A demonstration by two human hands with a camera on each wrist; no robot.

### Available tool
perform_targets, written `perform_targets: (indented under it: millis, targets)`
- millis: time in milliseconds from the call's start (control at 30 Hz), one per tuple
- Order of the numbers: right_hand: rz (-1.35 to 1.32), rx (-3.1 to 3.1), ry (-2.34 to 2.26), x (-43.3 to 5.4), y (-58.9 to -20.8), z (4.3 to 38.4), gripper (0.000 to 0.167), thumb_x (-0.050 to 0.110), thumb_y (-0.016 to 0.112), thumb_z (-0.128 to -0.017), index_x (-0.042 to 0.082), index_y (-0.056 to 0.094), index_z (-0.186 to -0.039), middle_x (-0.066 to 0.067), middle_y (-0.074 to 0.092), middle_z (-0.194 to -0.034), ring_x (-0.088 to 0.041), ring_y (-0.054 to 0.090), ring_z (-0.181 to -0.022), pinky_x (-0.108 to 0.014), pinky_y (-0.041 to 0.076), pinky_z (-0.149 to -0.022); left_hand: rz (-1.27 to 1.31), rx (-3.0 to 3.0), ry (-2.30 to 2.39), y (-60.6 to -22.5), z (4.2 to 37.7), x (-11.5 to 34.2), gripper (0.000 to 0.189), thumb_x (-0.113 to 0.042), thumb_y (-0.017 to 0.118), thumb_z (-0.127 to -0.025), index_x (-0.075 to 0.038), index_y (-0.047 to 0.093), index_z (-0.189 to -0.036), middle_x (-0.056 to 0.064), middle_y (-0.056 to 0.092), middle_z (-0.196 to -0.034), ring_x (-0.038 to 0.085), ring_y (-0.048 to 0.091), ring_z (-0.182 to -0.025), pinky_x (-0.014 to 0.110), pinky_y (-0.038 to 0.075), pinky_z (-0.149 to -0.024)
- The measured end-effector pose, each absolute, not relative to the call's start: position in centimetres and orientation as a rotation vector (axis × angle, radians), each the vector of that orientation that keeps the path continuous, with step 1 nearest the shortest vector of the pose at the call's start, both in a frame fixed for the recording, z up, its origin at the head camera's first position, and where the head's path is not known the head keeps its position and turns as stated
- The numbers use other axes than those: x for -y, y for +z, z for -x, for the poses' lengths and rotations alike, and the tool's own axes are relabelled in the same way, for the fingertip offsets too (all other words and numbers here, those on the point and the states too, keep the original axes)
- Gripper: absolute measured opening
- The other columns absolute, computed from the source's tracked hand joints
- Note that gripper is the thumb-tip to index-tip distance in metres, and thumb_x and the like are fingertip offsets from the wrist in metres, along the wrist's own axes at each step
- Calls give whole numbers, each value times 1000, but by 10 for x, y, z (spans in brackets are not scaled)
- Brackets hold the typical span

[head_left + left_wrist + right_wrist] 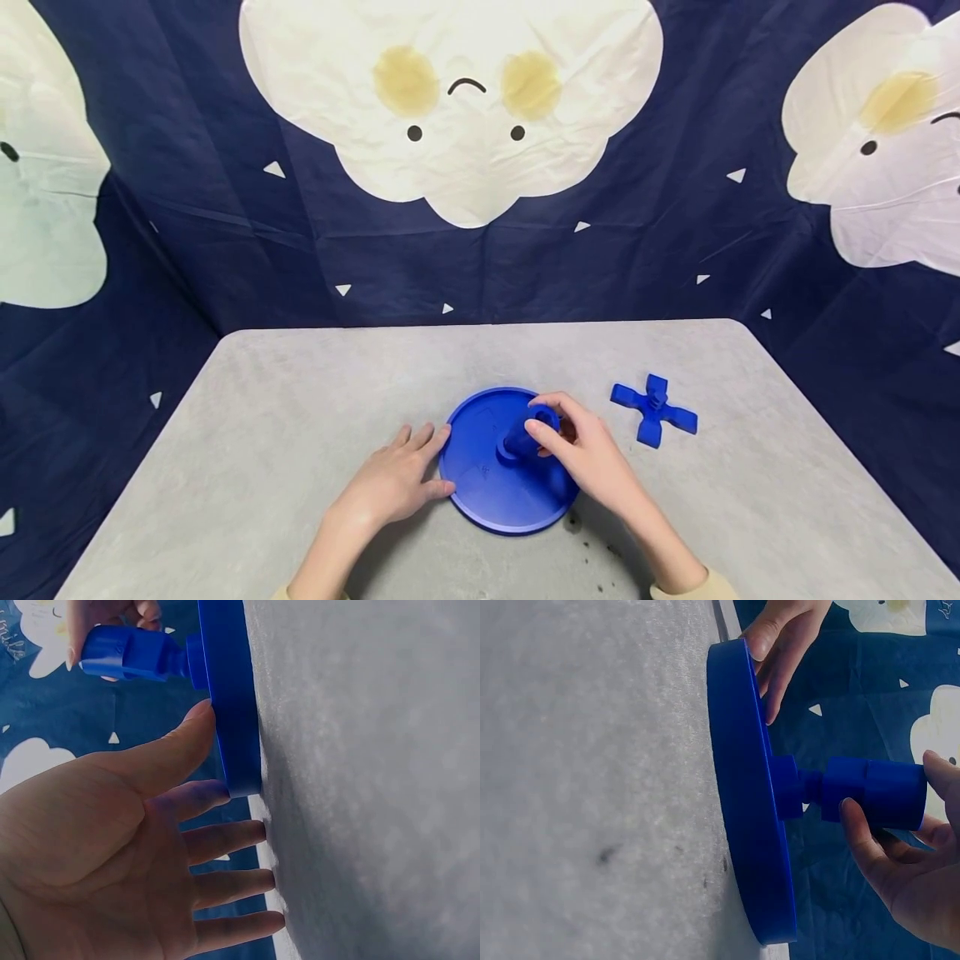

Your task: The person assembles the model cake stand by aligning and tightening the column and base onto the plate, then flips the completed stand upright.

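A round blue plate (495, 500) with a raised rim lies flat on the table. At its middle stands a short hub (784, 787). Above this, joined by a narrower neck (810, 787), is a blue cylindrical piece (519, 438) with a hole in its top. My right hand (592, 454) grips the cylinder's upper part between thumb and fingers. On the plate's left side, my left hand (390, 482) has its fingers spread and straight; thumb and index finger touch the rim. In the left wrist view the other fingers (229, 889) reach down to the table.
A blue cross-shaped piece (654, 410) with four arms and a central post lies right of the plate. The grey table (315, 392) has a few dark marks near the plate's front right. A navy cloth (487, 267) with clouds hangs behind and at both sides.
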State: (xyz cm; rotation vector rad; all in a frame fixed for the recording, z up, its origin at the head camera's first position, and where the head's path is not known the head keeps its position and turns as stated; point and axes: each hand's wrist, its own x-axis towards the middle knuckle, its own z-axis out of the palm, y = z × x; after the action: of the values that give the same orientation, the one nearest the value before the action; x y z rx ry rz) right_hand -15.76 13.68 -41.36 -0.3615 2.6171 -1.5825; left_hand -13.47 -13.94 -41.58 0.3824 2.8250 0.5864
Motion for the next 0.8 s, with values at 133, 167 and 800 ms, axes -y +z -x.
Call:
perform_targets:
  millis: [133,167,800]
  targets:
    - [357,-2628,-1572,-137,-414,158,34,49,67,-97,33,65,-127,0,70,-100,-24,76,-82,-32,63,-77,-378,-2829,591,-417,134,138,76,-42,74,-92,-10,46,-155,21,44,-161,52,33,-151,71,36,-116]
    - [358,-2629,-1569,-137,-414,158,33,49,67,-97,34,65,-127,0,70,-100,-23,76,-82,-31,62,-77,-376,-2829,591,-417,133,138,76,-42,74,-92,-10,46,-155,21,44,-161,52,33,-151,70,36,-116]
    - [444,-2742,-1507,-136,-413,155,40,47,70,-96,35,64,-135,7,70,-119,-12,66,-96,-24,59,-84,-380,-2817,597,-417,134,138,77,-42,73,-93,-9,45,-156,22,43,-161,53,31,-151,73,34,-115]
